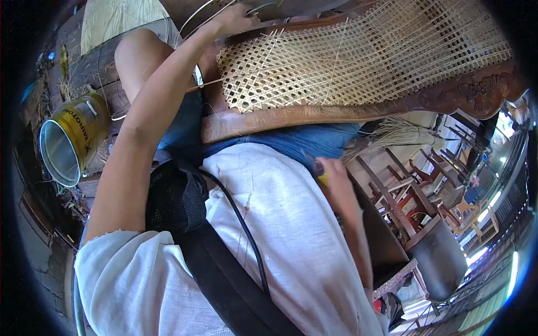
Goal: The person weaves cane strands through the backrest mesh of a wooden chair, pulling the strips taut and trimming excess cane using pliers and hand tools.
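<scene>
A carved brown wooden frame (291,115) with woven cane (314,67) lies across the lap. At its far left corner is my left hand (235,20), its fingers curled at the far edge; what they hold is too small to make out. Thin loose strands run beside that hand, and a short stick of cane lies over the frame's near left corner. My right hand (335,178) is in front of the shirt, below the near rail, closed around a small tool (321,177) with a yellow part and a thin pointed end. It is slightly blurred.
At the left, a yellow metal can (84,126) lies on its side on the wooden floor. A bundle of cane strands (403,133) lies beyond the frame's near side. Wooden chair parts (392,196) and a dark rounded container (440,260) stand at the right. A pale board (115,22) is at upper left.
</scene>
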{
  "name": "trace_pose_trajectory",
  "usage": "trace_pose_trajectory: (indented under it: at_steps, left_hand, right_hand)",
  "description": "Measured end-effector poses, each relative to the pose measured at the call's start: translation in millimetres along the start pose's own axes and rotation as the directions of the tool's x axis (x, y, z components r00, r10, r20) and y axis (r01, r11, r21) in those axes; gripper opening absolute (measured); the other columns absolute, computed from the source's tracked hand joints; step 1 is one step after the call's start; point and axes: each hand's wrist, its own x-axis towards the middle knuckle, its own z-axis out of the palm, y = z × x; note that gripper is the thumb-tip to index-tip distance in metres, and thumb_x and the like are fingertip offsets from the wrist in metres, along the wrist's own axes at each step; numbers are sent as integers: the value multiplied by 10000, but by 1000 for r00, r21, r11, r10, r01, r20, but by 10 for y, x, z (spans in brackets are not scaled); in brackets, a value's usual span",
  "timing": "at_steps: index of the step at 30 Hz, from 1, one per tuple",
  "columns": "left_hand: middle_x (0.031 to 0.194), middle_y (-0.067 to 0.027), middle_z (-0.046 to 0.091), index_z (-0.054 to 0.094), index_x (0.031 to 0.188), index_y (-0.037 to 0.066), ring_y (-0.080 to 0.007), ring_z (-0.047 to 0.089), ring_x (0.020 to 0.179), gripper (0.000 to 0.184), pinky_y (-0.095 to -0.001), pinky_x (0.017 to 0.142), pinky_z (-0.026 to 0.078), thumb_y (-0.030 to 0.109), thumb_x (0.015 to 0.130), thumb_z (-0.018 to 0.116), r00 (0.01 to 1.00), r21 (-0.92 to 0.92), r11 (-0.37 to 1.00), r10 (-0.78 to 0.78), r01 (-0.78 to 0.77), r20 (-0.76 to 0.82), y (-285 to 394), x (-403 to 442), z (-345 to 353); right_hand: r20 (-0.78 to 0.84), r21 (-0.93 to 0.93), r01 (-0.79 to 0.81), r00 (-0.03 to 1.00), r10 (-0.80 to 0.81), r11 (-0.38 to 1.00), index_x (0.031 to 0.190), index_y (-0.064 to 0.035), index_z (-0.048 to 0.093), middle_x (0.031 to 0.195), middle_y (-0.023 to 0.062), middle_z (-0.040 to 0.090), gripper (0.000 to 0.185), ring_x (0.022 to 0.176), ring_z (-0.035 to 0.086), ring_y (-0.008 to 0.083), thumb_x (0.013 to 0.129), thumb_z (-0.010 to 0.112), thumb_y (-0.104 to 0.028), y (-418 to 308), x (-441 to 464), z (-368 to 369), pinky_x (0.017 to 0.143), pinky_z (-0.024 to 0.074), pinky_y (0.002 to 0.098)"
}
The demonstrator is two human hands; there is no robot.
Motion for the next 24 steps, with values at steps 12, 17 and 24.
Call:
trace_pose_trajectory:
  at_steps: [12,17,24]
  left_hand:
    - [956,-104,697,709,1058,73,-201,605,892,345,-329,842,459,347,852,668,997,-381,922,-79,69,-10,-136,17,250]
    - [857,-106,697,722,978,51,-210,623,816,293,-326,782,481,237,752,700,1000,-293,956,-2,6,13,-188,65,298]
    - [844,-86,692,704,934,27,-187,611,810,281,-331,773,474,270,795,723,992,-338,941,69,-29,108,-142,70,265]
  right_hand:
    - [-185,159,156,975,-126,975,961,-73,704,902,88,690,186,833,604,282,781,693,-30,23,99,326,802,474,347]
    - [-162,334,192,976,-145,923,946,-49,701,874,101,663,150,838,630,263,796,697,-48,-287,425,-289,768,502,347]
    - [-382,100,284,896,-226,954,1051,-30,672,997,169,664,240,907,651,305,894,582,-187,-663,2577,-449,809,492,347]
